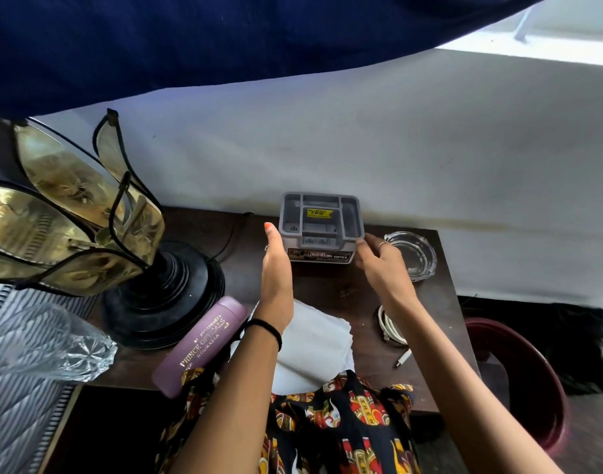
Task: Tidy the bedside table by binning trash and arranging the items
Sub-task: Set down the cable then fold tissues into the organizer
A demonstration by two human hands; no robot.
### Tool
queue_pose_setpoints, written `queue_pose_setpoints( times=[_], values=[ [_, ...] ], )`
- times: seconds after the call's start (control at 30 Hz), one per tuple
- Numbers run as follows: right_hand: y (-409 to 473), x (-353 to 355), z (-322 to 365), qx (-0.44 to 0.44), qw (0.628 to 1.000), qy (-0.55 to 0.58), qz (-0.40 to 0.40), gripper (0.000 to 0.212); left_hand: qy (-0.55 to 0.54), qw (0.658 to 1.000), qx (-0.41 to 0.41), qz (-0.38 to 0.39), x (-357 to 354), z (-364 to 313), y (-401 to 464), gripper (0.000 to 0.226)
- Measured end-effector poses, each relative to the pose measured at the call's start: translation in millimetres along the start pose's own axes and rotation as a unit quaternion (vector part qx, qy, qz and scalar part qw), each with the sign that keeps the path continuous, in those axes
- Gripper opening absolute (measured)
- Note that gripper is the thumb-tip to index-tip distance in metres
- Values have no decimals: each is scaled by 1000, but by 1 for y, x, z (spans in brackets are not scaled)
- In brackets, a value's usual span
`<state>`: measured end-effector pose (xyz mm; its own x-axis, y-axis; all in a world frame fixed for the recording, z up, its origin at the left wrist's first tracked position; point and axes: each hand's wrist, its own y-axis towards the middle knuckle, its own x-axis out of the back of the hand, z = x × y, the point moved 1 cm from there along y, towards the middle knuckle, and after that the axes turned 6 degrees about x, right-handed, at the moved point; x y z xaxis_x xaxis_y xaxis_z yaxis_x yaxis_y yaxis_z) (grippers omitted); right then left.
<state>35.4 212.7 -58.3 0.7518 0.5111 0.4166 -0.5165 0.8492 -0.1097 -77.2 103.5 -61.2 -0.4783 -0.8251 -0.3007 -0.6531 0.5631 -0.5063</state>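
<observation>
A grey plastic organiser box (320, 220) with several compartments and a yellow sticker stands at the back of the dark wooden bedside table (331, 289). My left hand (276, 268) lies flat against its left side, fingers straight. My right hand (378, 260) touches its right front corner with the fingertips. A purple spectacle case (201, 343) lies at the front left. A white cloth or tissue (313, 343) sits under my left forearm. A coiled white cable (390, 328) with a loose plug lies under my right forearm.
A glass ashtray (413, 254) sits at the table's back right. A lamp with a black base (166, 292) and gold shade fills the left. A cut-glass tumbler (47, 340) is at the far left. A maroon bin (526, 381) stands on the floor to the right.
</observation>
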Motion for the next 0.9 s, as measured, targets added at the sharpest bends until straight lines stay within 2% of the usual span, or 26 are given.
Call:
queue_pose_setpoints(
  times=[0.07,0.17,0.23,0.3,0.37,0.43,0.53,0.67,0.8,0.9],
  values=[
    [-15,4,1,18,1000,3,-13,32,-20,1000,-2,-22,3,-4,-1,82],
    [-51,4,3,103,993,-56,-8,21,-50,997,-42,-33,12,-17,-14,67],
    [-74,0,4,152,983,-91,55,16,-55,996,-62,-36,21,-25,-27,63],
    [-93,-7,7,183,956,-157,168,15,-54,996,-66,-41,34,-29,-48,59],
    [-105,-16,6,187,918,-236,260,21,-53,995,-59,-62,47,-26,-66,53],
    [-113,-25,4,192,888,-298,293,31,-63,992,-41,-103,60,-22,-81,47],
    [-121,-36,-2,216,856,-367,295,44,-78,983,-1,-168,73,-18,-97,35],
    [-127,-43,-12,237,829,-417,289,41,-47,984,29,-169,79,-15,-115,12],
    [-131,-49,-19,260,820,-440,257,38,0,991,13,-135,88,-12,-128,16],
    [-132,-53,-18,259,838,-427,222,36,92,989,-7,-116,93,-10,-128,22]
  ],
)
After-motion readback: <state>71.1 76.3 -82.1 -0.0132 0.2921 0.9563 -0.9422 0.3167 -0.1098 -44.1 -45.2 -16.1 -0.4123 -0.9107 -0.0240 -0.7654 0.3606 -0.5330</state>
